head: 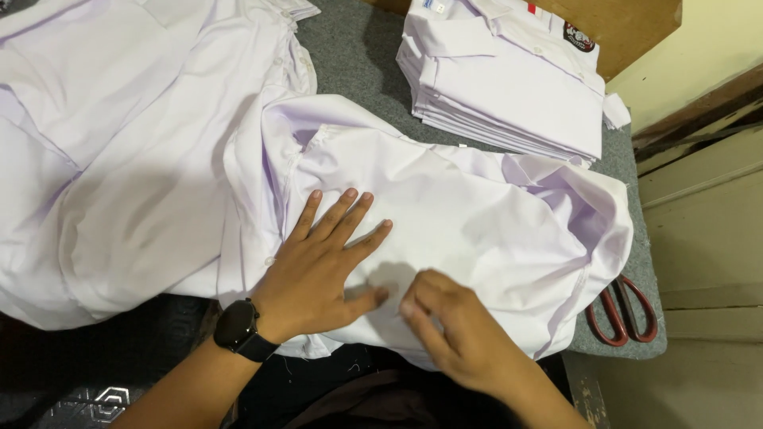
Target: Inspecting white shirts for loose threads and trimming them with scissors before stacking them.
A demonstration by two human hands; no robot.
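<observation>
We looked down from a head camera at a grey felt-covered table (358,48) heaped with white clothing. In front of us lay a loose white shirt (477,222), rumpled, spread across the near edge of the table with its collar end bunched toward the right.

Our left hand (322,266) lay flat on the shirt, palm down, fingers spread and pointing away from us, pressing the cloth against the table. A black smartwatch (236,326) sat on that wrist.

Our right hand (453,330) rested just beside the left thumb, at the near hem of the shirt. Its fingers were curled inward with thumb and fingertips drawn together, seemingly pinching a small bit of the fabric; we could not tell exactly what lay between them.

To the left, more unfolded white shirts (119,159) lay in a large heap, touching the one under our hands. At the far side stood a neat stack of folded white shirts (509,87), the top one bearing a dark chest badge. Red-handled scissors (624,314) lay at the table's right near corner, partly under the shirt's edge.
</observation>
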